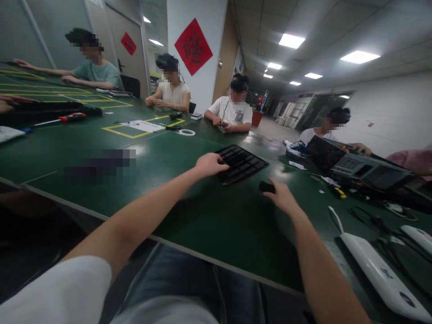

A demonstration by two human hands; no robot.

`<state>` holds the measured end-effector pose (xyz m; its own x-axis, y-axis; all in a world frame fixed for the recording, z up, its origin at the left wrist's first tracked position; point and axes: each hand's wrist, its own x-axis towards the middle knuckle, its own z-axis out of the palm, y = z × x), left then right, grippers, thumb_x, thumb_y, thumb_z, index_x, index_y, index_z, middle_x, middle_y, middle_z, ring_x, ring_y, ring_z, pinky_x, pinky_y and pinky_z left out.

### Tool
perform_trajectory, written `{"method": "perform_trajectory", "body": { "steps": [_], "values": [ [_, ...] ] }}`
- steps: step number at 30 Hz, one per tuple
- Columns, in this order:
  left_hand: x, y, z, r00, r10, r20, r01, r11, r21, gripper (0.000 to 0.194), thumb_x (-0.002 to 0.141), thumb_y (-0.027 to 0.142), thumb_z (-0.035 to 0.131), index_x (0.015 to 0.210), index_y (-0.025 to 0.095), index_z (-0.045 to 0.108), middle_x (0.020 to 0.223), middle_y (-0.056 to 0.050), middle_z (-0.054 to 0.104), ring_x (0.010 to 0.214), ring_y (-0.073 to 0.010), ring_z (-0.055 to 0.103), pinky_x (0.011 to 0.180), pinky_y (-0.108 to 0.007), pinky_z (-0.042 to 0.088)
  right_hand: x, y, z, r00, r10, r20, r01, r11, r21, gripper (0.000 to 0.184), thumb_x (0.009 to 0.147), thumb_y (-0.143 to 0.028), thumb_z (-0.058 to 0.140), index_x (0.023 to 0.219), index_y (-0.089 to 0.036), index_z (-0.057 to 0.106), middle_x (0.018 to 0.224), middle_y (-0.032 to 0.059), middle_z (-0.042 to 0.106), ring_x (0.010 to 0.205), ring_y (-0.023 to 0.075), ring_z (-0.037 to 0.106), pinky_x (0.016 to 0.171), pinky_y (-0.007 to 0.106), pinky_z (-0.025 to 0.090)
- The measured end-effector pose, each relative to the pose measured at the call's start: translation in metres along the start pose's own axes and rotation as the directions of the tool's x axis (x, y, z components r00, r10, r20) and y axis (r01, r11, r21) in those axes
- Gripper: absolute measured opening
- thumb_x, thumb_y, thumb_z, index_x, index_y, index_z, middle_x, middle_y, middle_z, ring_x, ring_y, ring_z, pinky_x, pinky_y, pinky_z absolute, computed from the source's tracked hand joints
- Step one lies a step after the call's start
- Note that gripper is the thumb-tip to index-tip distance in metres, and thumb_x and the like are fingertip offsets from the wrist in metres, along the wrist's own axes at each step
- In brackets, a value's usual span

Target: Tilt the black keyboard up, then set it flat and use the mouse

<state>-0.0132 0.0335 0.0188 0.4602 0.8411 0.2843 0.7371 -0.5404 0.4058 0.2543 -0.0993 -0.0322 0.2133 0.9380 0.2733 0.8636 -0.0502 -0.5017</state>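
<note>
A flat black tray (243, 163) with a grid of compartments lies over the green table in front of me. My left hand (211, 165) is closed on its left edge, thumb on top and the other fingers partly hidden. Just right of the tray and nearer to me, my right hand (283, 195) pinches a small black block-like object (266, 186) between thumb and fingers. What kind of thing it is, I cannot make out. That object is apart from the tray.
The green table (162, 189) carries a white tape roll (186, 132), a red-handled screwdriver (72, 117) and a paper sheet (143, 126). At right stand an opened computer case (367, 168) and a white power strip (381, 274) with black cables. Several people sit around the table.
</note>
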Motion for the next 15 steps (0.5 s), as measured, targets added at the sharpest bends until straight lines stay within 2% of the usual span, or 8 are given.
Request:
{"method": "perform_trajectory", "body": {
  "steps": [3, 5, 7, 9, 13, 15],
  "values": [
    [0.013, -0.049, -0.023, 0.974, -0.196, -0.114, 0.220, 0.938, 0.269, 0.048, 0.072, 0.055, 0.055, 0.087, 0.012, 0.070, 0.093, -0.015, 0.067, 0.092, -0.0309, 0.060, 0.073, -0.032, 0.044, -0.004, 0.018, -0.025, 0.963, 0.265, -0.037, -0.263, 0.908, -0.328, 0.062, 0.077, -0.029, 0.059, 0.134, -0.013, 0.043, 0.125, 0.0182, 0.056, 0.120, 0.0387, 0.045, 0.095, 0.051, 0.041],
    [0.017, -0.080, -0.032, 0.941, -0.300, -0.154, 0.337, 0.865, 0.372, 0.054, 0.073, 0.056, 0.055, 0.092, 0.008, 0.069, 0.099, -0.020, 0.065, 0.097, -0.0342, 0.058, 0.076, -0.036, 0.045, -0.005, 0.029, -0.033, 0.928, 0.371, -0.043, -0.358, 0.852, -0.381, 0.063, 0.078, -0.032, 0.057, 0.136, -0.012, 0.041, 0.126, 0.0188, 0.055, 0.119, 0.0388, 0.047, 0.092, 0.049, 0.043],
    [0.018, -0.103, -0.037, 0.926, -0.349, -0.147, 0.378, 0.824, 0.422, 0.056, 0.075, 0.055, 0.056, 0.097, 0.005, 0.067, 0.102, -0.021, 0.064, 0.101, -0.0345, 0.056, 0.080, -0.037, 0.045, -0.004, 0.038, -0.035, 0.909, 0.417, -0.009, -0.390, 0.841, -0.375, 0.065, 0.079, -0.035, 0.056, 0.137, -0.013, 0.039, 0.127, 0.0179, 0.056, 0.119, 0.0365, 0.048, 0.092, 0.046, 0.044],
    [0.018, -0.116, -0.038, 0.914, -0.383, -0.130, 0.400, 0.808, 0.433, 0.055, 0.075, 0.053, 0.058, 0.098, 0.003, 0.065, 0.103, -0.022, 0.063, 0.102, -0.0346, 0.055, 0.082, -0.039, 0.044, -0.002, 0.046, -0.033, 0.910, 0.414, 0.028, -0.374, 0.847, -0.378, 0.068, 0.078, -0.037, 0.057, 0.138, -0.013, 0.038, 0.130, 0.0169, 0.054, 0.121, 0.0346, 0.048, 0.093, 0.046, 0.044],
    [0.023, -0.124, -0.040, 0.872, -0.475, -0.117, 0.481, 0.786, 0.388, 0.049, 0.071, 0.049, 0.065, 0.093, 0.005, 0.065, 0.104, -0.023, 0.063, 0.109, -0.0386, 0.051, 0.086, -0.042, 0.042, -0.001, 0.052, -0.034, 0.932, 0.363, -0.011, -0.330, 0.833, -0.443, 0.074, 0.074, -0.041, 0.061, 0.139, -0.015, 0.036, 0.139, 0.0169, 0.045, 0.128, 0.0352, 0.041, 0.097, 0.050, 0.040],
    [0.026, -0.125, -0.040, 0.895, -0.445, -0.035, 0.436, 0.856, 0.276, 0.044, 0.069, 0.043, 0.068, 0.089, 0.004, 0.065, 0.099, -0.025, 0.063, 0.110, -0.0417, 0.049, 0.085, -0.045, 0.042, -0.002, 0.049, -0.036, 0.922, 0.386, 0.026, -0.332, 0.826, -0.455, 0.067, 0.076, -0.038, 0.059, 0.137, -0.015, 0.040, 0.136, 0.0167, 0.049, 0.125, 0.0343, 0.045, 0.096, 0.047, 0.042]
  ]
}}
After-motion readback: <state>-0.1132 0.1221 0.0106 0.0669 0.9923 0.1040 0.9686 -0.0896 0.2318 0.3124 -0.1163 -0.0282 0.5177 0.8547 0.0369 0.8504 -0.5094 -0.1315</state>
